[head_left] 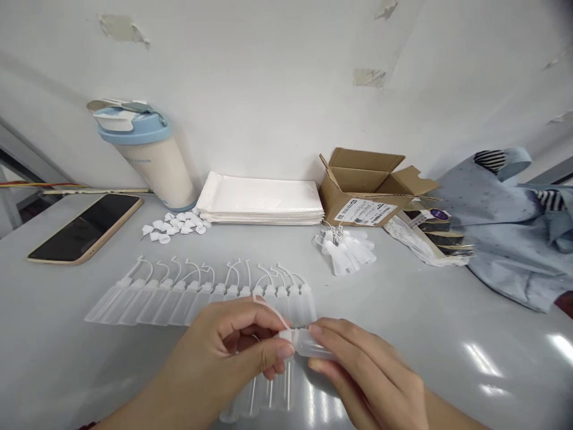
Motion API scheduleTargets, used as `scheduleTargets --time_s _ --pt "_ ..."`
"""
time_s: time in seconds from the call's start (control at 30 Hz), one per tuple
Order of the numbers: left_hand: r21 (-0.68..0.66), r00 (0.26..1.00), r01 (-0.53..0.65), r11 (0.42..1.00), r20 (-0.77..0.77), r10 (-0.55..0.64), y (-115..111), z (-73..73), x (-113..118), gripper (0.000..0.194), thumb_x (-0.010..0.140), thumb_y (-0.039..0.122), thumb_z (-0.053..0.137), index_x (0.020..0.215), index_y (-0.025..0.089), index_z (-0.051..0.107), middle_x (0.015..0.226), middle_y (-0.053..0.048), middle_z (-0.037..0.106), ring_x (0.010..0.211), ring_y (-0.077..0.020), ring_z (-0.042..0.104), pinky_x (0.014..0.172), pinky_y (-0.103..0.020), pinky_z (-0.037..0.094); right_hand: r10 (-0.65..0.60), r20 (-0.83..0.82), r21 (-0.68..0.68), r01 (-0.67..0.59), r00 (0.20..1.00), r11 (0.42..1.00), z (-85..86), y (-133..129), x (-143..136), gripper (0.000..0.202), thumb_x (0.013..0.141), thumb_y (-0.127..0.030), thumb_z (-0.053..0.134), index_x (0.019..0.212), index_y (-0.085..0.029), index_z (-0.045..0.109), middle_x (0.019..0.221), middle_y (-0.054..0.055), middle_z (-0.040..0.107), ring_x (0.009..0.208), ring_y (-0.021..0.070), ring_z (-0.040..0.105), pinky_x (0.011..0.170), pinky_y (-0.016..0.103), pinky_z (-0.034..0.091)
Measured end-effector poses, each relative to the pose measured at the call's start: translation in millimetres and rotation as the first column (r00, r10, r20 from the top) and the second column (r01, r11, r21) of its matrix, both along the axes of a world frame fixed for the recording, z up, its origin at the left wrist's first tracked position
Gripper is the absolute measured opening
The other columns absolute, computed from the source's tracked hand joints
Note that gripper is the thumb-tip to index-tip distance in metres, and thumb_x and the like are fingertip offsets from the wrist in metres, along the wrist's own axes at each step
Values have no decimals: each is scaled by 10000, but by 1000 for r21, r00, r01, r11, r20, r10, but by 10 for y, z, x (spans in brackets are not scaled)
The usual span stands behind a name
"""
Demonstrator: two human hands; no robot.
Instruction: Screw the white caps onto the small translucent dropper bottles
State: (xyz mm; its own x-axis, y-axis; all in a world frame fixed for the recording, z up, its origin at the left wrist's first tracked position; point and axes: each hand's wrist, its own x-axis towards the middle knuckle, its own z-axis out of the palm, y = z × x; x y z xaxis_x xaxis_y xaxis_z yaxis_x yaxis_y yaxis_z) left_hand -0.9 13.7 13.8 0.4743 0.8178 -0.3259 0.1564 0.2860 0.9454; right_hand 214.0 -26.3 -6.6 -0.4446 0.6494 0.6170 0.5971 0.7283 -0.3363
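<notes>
So there's a small translucent bottle (313, 344) up in both hands, over the near part of the worktop (430, 316). The left hand (219, 349) has thumb and finger pinched on its white cap (285, 335), and the right hand (371, 364) has its fingers clamped on the body. Can't tell if that cap's fully seated.

Just behind is a neat row of capped bottles (154, 304), thin straps sticking up, so I'd count those as done. A few more bottles (249, 397) lie below the left hand, tops hidden, so no idea on those.

What's left, I'd guess: the heap of loose caps (176, 226) by the tumbler (154, 164), maybe also the jumbled bottles (351, 251) in front of the cardboard box (358, 185), though I can't tell if they're capped.
</notes>
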Motion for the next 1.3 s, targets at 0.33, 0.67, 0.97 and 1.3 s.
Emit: scheduleTargets --time_s 0.33,0.67,0.97,1.3 --pt "135 1000 -19 991 17 17 4 -58 -7 43 774 300 739 794 265 752 847 14 666 778 -135 602 678 -190 496 46 -268 -167 -93 962 981 59 58 -52 168 930 -129 567 1082 -101 632 878 120 721 792 183 703 647 257 620" --pt "-286 981 194 938 81 -178 13 22 12 316 831 401 626 638 151 609 488 21 605 457 -101 581 481 -169 443 -15 -4 22 15 1000 1000 -17 -120 2 313 842 -35 639 1141 -124 620 1001 121 757 918 213 727 717 255 642" --pt "-10 992 114 993 -46 -115 -59 -59 27 245 821 399 643 748 165 635 520 48 588 446 -80 543 474 -150 447 42 -30 -43 -43 999 998 61 -32 25 184 930 -151 590 1088 -64 628 934 144 743 866 191 723 702 250 623" --pt "363 998 -3 932 58 -19 -83 -85 20 62 764 220 730 812 193 702 778 -1 694 642 -112 642 575 -166 544 83 -202 -166 -118 976 979 123 18 18 161 924 -109 586 1073 -69 630 945 154 729 875 180 711 716 233 613"
